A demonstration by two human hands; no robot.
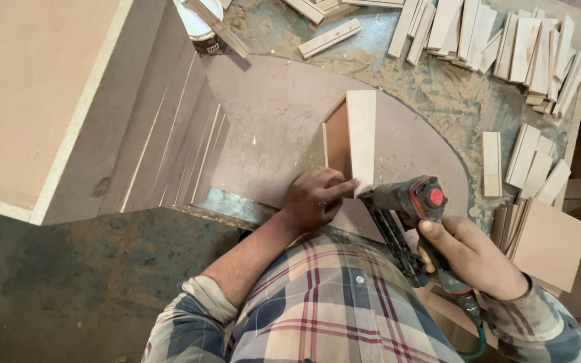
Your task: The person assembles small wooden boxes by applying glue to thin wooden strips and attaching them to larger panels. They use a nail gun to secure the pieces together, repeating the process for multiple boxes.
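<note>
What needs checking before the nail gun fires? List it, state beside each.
1. Left hand steadies the upright board: ok.
2. Left index finger lies right beside the nail gun nose: not ok.
3. Right hand grips the gun's handle: ok.
4. Gun nose meets the board's near end: ok.
5. Board square to the side panel: cannot tell.
6. Air hose free of snags: cannot tell.

Sawdust-strewn workbench [438,94], dark stained floor [68,282].
</note>
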